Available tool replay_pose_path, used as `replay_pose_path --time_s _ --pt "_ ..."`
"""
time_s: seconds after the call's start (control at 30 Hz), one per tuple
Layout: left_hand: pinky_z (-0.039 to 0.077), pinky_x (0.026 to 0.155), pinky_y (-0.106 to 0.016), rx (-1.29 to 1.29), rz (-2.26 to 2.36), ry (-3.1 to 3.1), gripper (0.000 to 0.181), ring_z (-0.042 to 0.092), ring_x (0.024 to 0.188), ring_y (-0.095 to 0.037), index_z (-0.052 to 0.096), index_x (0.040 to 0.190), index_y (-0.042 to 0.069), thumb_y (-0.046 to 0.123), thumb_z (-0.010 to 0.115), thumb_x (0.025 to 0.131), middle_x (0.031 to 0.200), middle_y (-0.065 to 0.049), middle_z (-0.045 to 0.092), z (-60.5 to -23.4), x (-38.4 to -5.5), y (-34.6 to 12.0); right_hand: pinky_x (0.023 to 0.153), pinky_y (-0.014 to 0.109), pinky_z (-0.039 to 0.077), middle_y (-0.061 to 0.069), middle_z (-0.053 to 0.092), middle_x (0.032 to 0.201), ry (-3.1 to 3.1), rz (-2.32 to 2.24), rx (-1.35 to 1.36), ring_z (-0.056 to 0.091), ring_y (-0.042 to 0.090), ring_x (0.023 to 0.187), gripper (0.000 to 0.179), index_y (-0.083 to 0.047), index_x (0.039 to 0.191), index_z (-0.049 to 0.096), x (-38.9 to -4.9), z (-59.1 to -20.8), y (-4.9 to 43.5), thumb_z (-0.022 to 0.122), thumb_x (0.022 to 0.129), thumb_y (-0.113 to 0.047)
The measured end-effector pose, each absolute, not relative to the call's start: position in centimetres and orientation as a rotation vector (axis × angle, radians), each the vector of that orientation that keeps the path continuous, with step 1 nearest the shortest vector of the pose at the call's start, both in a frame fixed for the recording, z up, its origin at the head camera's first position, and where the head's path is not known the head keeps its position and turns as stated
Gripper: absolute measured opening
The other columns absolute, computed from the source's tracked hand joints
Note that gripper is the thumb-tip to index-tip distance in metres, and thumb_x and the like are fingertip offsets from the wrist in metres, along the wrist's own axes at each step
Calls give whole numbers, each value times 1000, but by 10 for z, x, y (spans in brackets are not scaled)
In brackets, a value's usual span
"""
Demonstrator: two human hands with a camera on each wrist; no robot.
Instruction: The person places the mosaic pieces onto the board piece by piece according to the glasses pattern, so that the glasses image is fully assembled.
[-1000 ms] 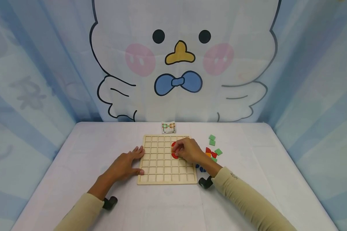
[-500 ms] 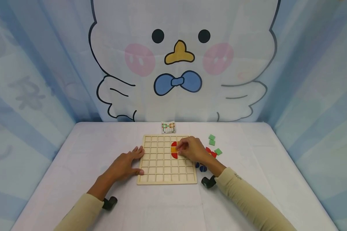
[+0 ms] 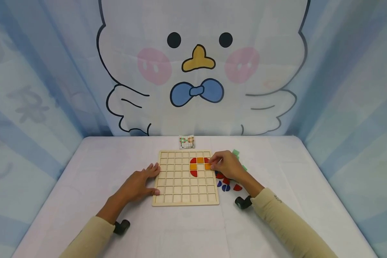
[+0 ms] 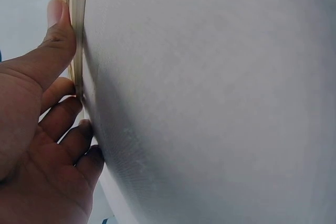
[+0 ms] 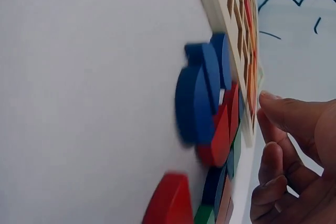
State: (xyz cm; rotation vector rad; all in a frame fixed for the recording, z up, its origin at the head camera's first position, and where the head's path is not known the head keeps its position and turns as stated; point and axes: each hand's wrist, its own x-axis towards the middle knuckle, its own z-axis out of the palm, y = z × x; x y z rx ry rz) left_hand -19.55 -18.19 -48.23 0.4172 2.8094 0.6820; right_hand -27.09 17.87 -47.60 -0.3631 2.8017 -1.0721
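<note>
I have the right hand (image 3: 229,165) bent, thumb and forefinger near each other beside an orange piece (image 3: 208,166) at the right side of the board (image 3: 175,195); I can't tell whether they pinch it. The left hand (image 3: 138,184) rests relaxed against the board's left edge, as it did half a second ago.

What has changed is the right hand: it has shifted rightward and uncovered a top orange tile (image 3: 200,160) and a corner red tile (image 3: 207,160). With the left column, I judge that makes most of a ring, its middle and part of its lower side bare.

Just off the board's right edge, blue pieces (image 3: 226,187) and a loose red piece (image 3: 237,187) lie in view, with green squares (image 3: 235,152) partly behind the hand. A patterned card (image 3: 187,142) lies beyond the board.
</note>
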Motion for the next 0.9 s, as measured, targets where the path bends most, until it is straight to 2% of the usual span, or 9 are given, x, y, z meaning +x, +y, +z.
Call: replay_pose_path --time_s 0.43,0.67,0.9 --pt "23 130 -68 413 691 2799 98 27 163 -38 38 164 9 37 88 85 174 -10 28 -481 -194 -182 74 26 60 2 71 92 2832 -1024 -187 63 20 83 7 -17 105 80 -265 -476 212 78 98 -17" --pt "23 130 -67 421 695 2798 97 27 163 -38 38 163 8 38 88 85 174 -10 29 -480 -194 -182 70 27 56 2 72 94 2840 -990 -130 61 21 81 10 -16 107 81 -258 -476 229 81 96 -18" --pt "24 130 -65 429 696 2805 97 28 163 -37 39 163 8 37 88 85 174 -10 30 -479 -194 -182 79 28 57 2 73 96 2855 -937 -188 62 21 91 11 -15 105 81 -250 -477 243 82 95 -16"
